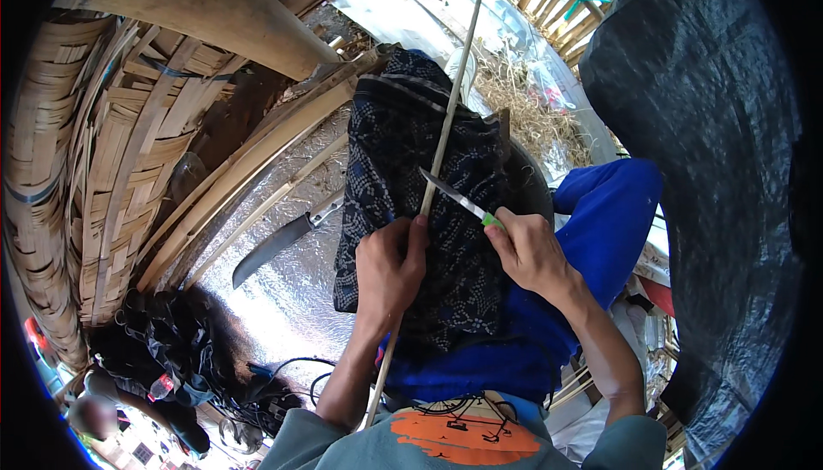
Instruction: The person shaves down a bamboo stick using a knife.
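My left hand (392,266) is closed round a long, thin bamboo strip (447,123), thumb along its top. The strip runs from below my left forearm up past the far end of my lap. In my right hand (530,250) is a small knife (460,199) with a green handle, its handle mostly hidden by my fingers. The blade points up and left, and its tip lies across the strip just beyond my left hand. Beneath both hands a dark patterned cloth (411,144) covers my lap, over blue trousers (613,213).
A large broad-bladed knife (274,247) lies on the shiny floor sheet to the left, near long bamboo slats (249,179). Woven bamboo panels (129,170) stand farther left. Black plastic sheeting (711,170) hangs on the right. At lower left are a dark bundle (171,341) and another person.
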`<action>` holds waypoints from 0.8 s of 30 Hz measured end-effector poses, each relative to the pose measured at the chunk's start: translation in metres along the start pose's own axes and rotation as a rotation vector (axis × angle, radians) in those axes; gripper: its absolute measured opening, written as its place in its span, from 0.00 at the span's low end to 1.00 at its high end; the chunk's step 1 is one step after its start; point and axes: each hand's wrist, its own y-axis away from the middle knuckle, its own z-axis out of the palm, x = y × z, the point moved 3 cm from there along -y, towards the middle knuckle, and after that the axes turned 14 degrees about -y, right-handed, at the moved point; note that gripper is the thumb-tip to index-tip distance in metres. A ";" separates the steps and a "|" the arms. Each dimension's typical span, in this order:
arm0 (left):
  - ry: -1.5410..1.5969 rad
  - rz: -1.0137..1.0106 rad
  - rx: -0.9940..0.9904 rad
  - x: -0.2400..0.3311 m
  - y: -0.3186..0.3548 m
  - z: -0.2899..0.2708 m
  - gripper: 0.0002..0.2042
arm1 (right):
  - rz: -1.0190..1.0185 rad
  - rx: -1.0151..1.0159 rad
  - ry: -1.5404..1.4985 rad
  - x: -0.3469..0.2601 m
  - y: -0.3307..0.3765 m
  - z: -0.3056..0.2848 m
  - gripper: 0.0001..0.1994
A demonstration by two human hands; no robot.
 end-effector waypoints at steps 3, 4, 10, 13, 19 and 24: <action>0.003 0.002 -0.006 0.001 -0.001 0.002 0.18 | -0.016 -0.046 0.027 0.006 0.005 0.004 0.16; -0.010 0.005 -0.006 0.001 -0.001 0.002 0.18 | -0.029 -0.056 0.058 0.007 0.006 0.005 0.16; -0.120 0.058 0.040 0.007 0.009 0.005 0.16 | 0.039 0.124 0.207 0.019 -0.004 0.014 0.16; -0.119 0.066 0.039 0.011 0.010 0.003 0.15 | -0.009 0.152 0.151 0.028 -0.017 0.014 0.16; -0.225 0.123 0.043 0.014 0.026 -0.007 0.15 | 0.113 0.392 0.140 0.034 -0.047 -0.042 0.18; -0.372 0.232 0.176 0.017 0.019 -0.002 0.14 | -0.090 0.144 0.108 -0.011 -0.012 -0.030 0.19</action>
